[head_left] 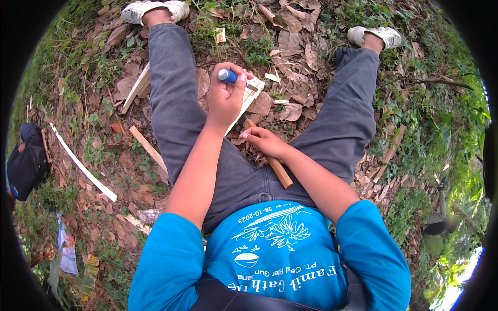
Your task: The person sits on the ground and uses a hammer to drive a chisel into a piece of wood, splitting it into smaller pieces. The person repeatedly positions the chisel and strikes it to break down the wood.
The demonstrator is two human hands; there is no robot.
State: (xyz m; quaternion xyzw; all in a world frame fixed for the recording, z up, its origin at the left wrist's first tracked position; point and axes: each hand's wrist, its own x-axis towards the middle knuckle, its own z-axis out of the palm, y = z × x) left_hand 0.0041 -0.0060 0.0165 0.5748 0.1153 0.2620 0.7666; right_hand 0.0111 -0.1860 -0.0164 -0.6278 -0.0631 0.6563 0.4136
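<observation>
My left hand [226,98] is closed round the blue handle [226,75] of a tool whose grey butt points up at me. Its working end is hidden below the fist, so I cannot tell its kind. Just right of that fist, a pale piece of wood [253,91] with cuts near its far end slants between my legs; the hand and forearm cover part of it. Nearer to me, my right hand [265,143] is closed over a brown wooden stick [280,173], which sticks out on both sides of the hand. The stick's near end lies by my lap.
My legs in grey trousers [176,83] spread on either side. Around them lie dry leaves [290,44], wood chips [272,78], a pale wooden strip [85,163] and a split wood piece [149,149]. Farther left are a dark bag-like bundle [28,160] and a plastic wrapper [67,249].
</observation>
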